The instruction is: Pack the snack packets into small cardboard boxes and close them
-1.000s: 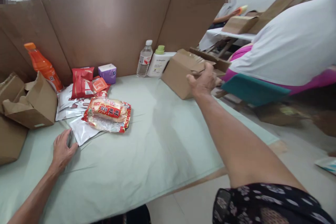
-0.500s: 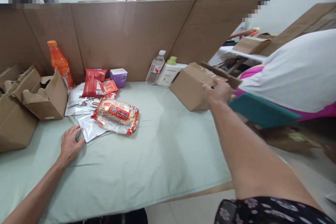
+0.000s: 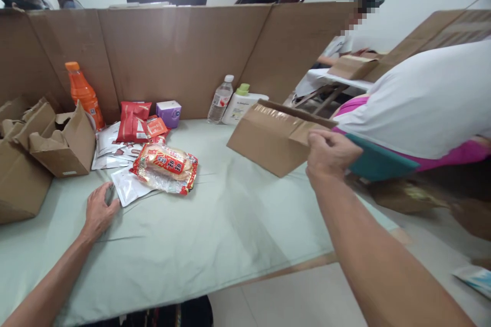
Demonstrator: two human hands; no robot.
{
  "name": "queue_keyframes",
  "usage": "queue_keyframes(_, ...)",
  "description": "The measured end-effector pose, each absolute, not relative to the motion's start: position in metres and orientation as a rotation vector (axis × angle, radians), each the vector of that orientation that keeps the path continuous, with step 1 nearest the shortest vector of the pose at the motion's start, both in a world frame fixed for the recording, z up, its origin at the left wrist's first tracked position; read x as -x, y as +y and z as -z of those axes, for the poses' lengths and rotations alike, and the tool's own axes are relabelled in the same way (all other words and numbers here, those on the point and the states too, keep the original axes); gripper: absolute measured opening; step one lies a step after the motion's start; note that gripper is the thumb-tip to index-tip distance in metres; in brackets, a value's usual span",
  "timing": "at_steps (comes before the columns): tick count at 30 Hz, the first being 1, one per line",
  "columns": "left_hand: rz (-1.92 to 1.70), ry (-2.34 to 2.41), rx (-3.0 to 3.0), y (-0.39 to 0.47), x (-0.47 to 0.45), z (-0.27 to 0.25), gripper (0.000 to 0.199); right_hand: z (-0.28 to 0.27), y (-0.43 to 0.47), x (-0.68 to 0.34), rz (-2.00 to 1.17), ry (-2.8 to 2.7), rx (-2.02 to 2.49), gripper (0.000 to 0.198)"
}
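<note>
My right hand (image 3: 330,154) grips the near right edge of a cardboard box (image 3: 268,138), its fingers wrapped over the upper rim. The box tilts at the right end of the green-covered table. My left hand (image 3: 100,208) lies on the cloth, fingers loosely bent and apart, holding nothing. Its fingertips are beside a white packet (image 3: 130,186), perhaps touching it. Partly over that packet is a clear and red bag of rice crackers (image 3: 168,166). Behind lie a red snack bag (image 3: 133,121), more white packets (image 3: 109,145) and a purple tissue pack (image 3: 169,114).
Cardboard boxes (image 3: 63,150) stand at the left, with an orange drink bottle (image 3: 82,93) behind. A water bottle (image 3: 221,98) and a white lotion bottle (image 3: 241,106) lean against the cardboard wall (image 3: 180,56). A person in white (image 3: 429,102) sits close on the right.
My right hand has drawn the box toward me and turned it, so its long side shows more. The left hand stays beside the white packet. The view has shifted slightly.
</note>
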State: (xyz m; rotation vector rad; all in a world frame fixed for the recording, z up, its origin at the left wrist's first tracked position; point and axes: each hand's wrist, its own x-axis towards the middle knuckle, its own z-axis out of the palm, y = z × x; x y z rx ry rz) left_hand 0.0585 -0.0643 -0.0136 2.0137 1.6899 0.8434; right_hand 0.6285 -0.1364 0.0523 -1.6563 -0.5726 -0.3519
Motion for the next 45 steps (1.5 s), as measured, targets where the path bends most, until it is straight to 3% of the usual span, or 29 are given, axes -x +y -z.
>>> queue_keyframes(6, -0.955, 1.642, -1.819, -0.072, -0.059, 0.006, 0.071, -0.043, -0.222, -0.553, 0.368, -0.415, 1.378, 0.01)
queue_keyframes(12, -1.007, 1.608, -1.692, -0.065, -0.06, 0.006, 0.067, -0.047, -0.289, -0.5, 0.386, -0.353, 1.292, 0.01)
queue_keyframes(21, -0.934, 1.385, -1.646, -0.101, -0.07, -0.013, 0.083, -0.075, -0.29, -0.442, 0.398, -0.417, 1.286, 0.005)
queue_keyframes(27, -0.815, 1.213, -1.725, -0.137, -0.063, -0.035, 0.083, -0.082, -0.286, -0.408, 0.281, -0.528, 1.235, 0.004)
queue_keyframes(34, -0.705, 1.033, -1.807, -0.148, -0.058, -0.041, 0.089, -0.069, -0.298, -0.414, 0.174, -0.604, 1.167, 0.013)
queue_keyframes(45, -0.487, 0.502, -2.002, -0.104, -0.147, -0.04, 0.141, -0.041, -0.329, -0.437, 0.025, -0.818, 1.122, 0.008)
